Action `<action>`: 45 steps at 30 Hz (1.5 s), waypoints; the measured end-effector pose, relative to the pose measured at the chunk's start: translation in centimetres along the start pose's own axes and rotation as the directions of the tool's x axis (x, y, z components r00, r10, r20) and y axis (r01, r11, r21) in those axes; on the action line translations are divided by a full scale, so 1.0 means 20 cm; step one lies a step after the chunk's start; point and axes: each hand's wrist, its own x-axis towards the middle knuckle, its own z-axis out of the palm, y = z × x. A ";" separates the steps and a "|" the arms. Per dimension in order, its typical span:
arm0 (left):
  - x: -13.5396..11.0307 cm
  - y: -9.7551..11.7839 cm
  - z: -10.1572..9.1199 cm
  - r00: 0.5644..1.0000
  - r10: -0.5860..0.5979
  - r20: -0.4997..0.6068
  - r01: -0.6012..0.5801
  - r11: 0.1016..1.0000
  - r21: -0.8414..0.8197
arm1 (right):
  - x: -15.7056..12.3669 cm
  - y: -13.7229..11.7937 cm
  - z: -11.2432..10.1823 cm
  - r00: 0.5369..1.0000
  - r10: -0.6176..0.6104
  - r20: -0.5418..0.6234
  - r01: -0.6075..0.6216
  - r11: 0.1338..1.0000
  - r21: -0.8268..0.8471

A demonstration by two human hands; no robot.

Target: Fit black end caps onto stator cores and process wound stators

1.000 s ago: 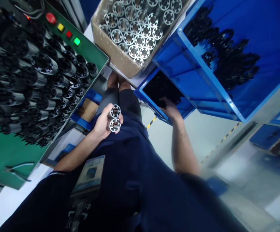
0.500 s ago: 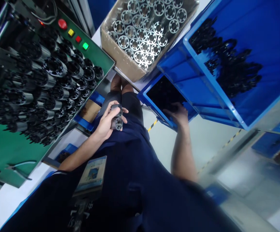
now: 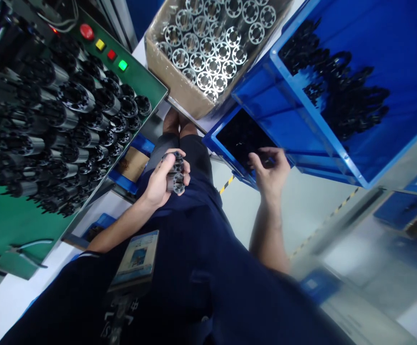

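My left hand (image 3: 160,182) is closed around two short metal cores (image 3: 175,173), held over my lap with their ends turned dark towards me. My right hand (image 3: 271,168) hovers at the rim of a small blue bin (image 3: 220,149) filled with black plastic parts (image 3: 242,136). Its fingers are curled on a small dark piece that I cannot make out clearly.
A cardboard box (image 3: 179,86) holds several upright silver cores. A large blue crate (image 3: 302,110) contains more black parts. On the left a green machine table (image 3: 136,79) with coloured buttons carries several dark-capped cores (image 3: 68,124). Floor with yellow-black tape (image 3: 226,184) lies below.
My left hand has rolled the two cores so their shiny ends no longer face me. My right hand has drawn back out of the small blue bin, fingers curled.
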 end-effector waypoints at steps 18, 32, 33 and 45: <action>-0.25 0.19 0.19 0.887 0.377 0.267 -0.443 0.857 0.261 | -0.31 -0.82 -0.04 0.674 -0.738 0.030 0.583 0.556 0.593; -0.23 0.14 0.19 0.971 0.127 0.204 -0.154 0.980 0.127 | -0.35 -0.86 0.04 0.795 -0.606 0.017 0.508 0.681 0.527; -0.23 0.14 0.18 0.970 0.123 0.208 -0.151 0.980 0.126 | -0.34 -0.86 0.04 0.787 -0.617 -0.010 0.531 0.669 0.520; -0.25 0.15 0.18 0.933 0.213 0.289 -0.265 0.952 0.152 | -0.36 -0.87 0.05 0.726 -0.668 -0.163 0.673 0.644 0.364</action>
